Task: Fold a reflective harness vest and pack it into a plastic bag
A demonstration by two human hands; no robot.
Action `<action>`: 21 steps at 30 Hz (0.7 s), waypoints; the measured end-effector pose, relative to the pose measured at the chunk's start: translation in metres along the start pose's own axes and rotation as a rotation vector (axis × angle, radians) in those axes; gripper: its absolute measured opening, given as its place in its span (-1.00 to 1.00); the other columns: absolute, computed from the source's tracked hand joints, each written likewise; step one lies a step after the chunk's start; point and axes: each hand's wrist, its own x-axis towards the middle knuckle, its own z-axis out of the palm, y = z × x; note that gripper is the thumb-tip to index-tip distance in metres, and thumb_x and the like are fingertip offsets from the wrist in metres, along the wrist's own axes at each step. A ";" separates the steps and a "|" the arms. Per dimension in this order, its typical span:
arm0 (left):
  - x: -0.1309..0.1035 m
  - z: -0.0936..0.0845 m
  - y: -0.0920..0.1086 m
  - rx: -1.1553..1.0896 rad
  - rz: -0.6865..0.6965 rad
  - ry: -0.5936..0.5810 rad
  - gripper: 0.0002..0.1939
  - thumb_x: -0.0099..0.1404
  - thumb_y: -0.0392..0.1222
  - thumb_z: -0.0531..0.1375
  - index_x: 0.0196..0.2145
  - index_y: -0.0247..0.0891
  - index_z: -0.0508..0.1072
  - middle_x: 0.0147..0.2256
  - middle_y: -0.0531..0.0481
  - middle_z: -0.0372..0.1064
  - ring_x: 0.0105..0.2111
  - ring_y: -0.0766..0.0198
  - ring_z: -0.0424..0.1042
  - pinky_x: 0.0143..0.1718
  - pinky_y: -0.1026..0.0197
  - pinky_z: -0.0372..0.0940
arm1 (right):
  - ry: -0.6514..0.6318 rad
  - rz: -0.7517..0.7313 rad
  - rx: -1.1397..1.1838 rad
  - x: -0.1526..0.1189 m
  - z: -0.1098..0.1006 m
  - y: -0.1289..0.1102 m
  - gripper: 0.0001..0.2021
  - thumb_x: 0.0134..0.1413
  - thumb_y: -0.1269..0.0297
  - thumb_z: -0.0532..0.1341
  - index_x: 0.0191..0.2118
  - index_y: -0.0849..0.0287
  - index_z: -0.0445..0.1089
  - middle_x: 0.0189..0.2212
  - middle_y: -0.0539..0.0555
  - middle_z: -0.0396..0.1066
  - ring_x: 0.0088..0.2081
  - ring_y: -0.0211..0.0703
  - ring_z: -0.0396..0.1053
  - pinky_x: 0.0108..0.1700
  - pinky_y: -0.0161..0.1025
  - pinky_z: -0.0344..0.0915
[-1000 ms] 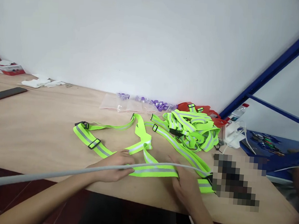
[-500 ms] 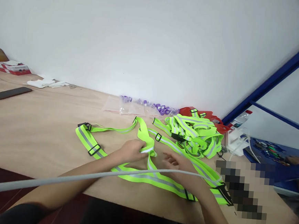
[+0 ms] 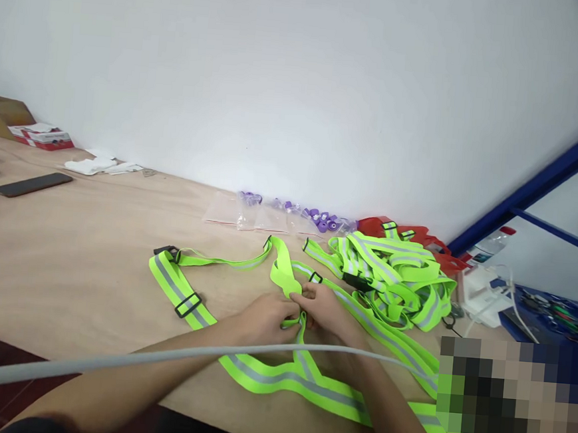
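Observation:
A neon-green reflective strap harness point(image 3: 276, 378) with a grey stripe and black buckles lies spread over the table in front of me. My left hand point(image 3: 274, 315) is closed on a twisted part of its strap. Right beside it, my right hand point(image 3: 324, 307) pinches the same strap, thumb and fingers together near the left fingertips. The exact spot between the fingers is partly hidden. A black slide buckle point(image 3: 188, 305) sits on the harness's left side. Behind my right hand lies a heap of similar green straps point(image 3: 390, 264).
Clear plastic bags point(image 3: 271, 219) and purple spools point(image 3: 321, 219) line the wall. Red bags point(image 3: 375, 226) lie behind the heap. A bottle point(image 3: 491, 246) and white box point(image 3: 480, 295) stand right. A white cable point(image 3: 183, 351) crosses above my forearms. A dark flat object point(image 3: 32, 184) lies left.
My right hand has moved in from the right and now grips the strap beside my left hand. Both hands have come together; the view has shifted slightly.

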 end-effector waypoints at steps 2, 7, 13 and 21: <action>-0.002 0.000 0.002 0.004 0.037 -0.016 -0.91 0.30 -0.26 0.16 -0.38 -0.23 0.43 -0.27 -0.05 0.48 -0.27 0.19 0.44 -0.19 0.23 0.28 | -0.015 -0.051 0.004 -0.001 -0.001 -0.001 -0.85 0.05 0.23 0.24 -0.48 0.13 0.34 -0.59 -0.07 0.34 -0.56 -0.26 0.21 -0.52 -0.31 0.05; -0.004 0.000 0.006 0.030 0.224 -0.093 -0.90 0.28 -0.26 0.17 -0.42 -0.23 0.37 -0.33 -0.08 0.43 -0.27 0.14 0.43 -0.19 0.20 0.30 | -0.010 -0.127 0.064 0.002 -0.003 0.005 -0.81 -0.03 0.26 0.22 -0.57 0.12 0.25 -0.61 -0.11 0.20 -0.51 -0.27 0.14 -0.44 -0.29 0.04; -0.006 -0.002 0.007 -0.062 0.208 -0.043 -0.84 0.34 -0.25 0.12 -0.43 -0.22 0.32 -0.35 -0.05 0.39 -0.30 0.19 0.38 -0.20 0.22 0.25 | 0.135 -0.126 0.451 0.012 0.006 0.024 -0.74 -0.01 0.06 0.29 -0.48 0.12 0.32 -0.56 -0.09 0.29 -0.48 -0.22 0.24 -0.41 -0.27 0.17; -0.010 -0.017 0.010 -0.323 0.021 -0.081 -0.75 0.40 -0.11 0.12 -0.42 -0.25 0.35 -0.44 0.11 0.28 -0.42 0.32 0.24 -0.34 0.28 0.13 | 0.234 -0.013 1.000 0.009 0.009 0.020 -0.66 -0.15 0.05 0.48 -0.41 0.09 0.36 -0.53 -0.07 0.40 -0.51 -0.18 0.38 -0.45 -0.25 0.32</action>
